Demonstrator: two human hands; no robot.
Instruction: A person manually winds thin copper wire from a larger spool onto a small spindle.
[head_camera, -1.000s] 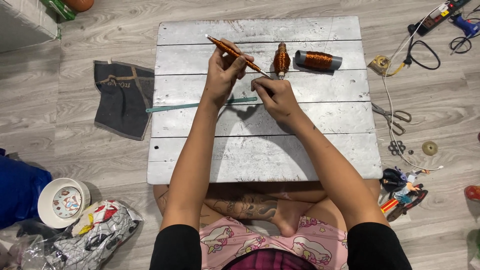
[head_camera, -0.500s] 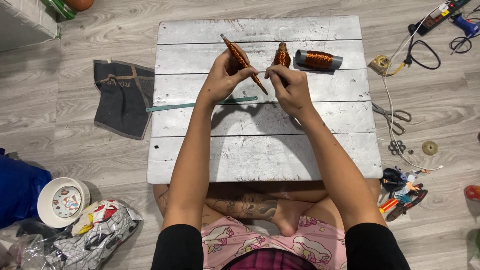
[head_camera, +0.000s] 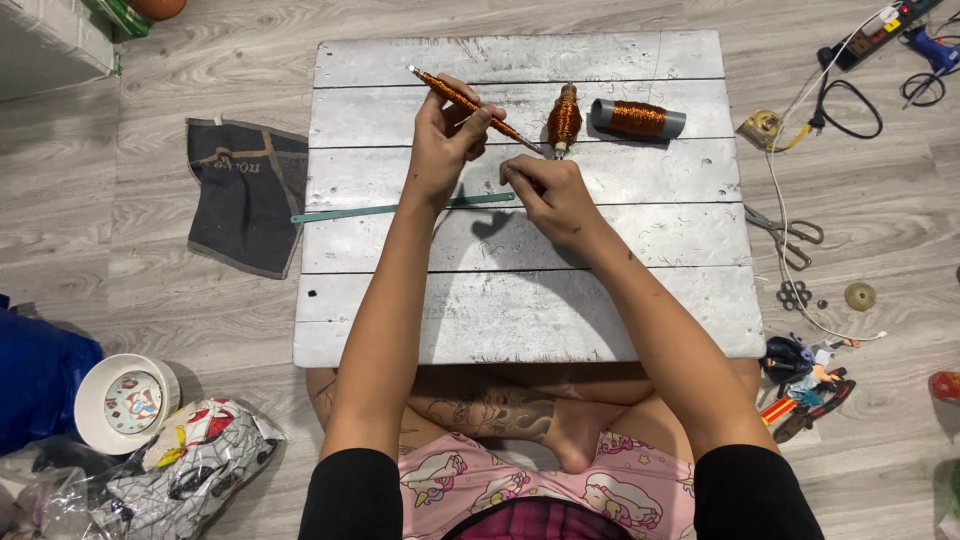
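Observation:
My left hand (head_camera: 445, 140) grips a thin rod wound with orange glitter thread (head_camera: 452, 96), held slanting above the white plank table (head_camera: 640, 300). My right hand (head_camera: 545, 190) is just below the rod's lower end, fingers pinched together, apparently on the fine thread; the thread itself is too thin to see. An orange-wound bobbin (head_camera: 564, 119) stands beside the rod's tip. A grey spool of orange thread (head_camera: 637, 119) lies to its right. A flat green strip (head_camera: 350, 212) lies across the table under my hands.
A dark cloth (head_camera: 245, 195) lies on the floor left of the table. Scissors (head_camera: 785, 235), cables (head_camera: 845, 95), small round parts (head_camera: 795, 295) and toys (head_camera: 805, 380) are on the right. A round tin (head_camera: 128, 400) and plastic bags (head_camera: 190, 460) sit at lower left.
My left hand has tilted the rod flatter, its upper end swinging left. My right hand has dropped from beside the bobbin down toward the green strip.

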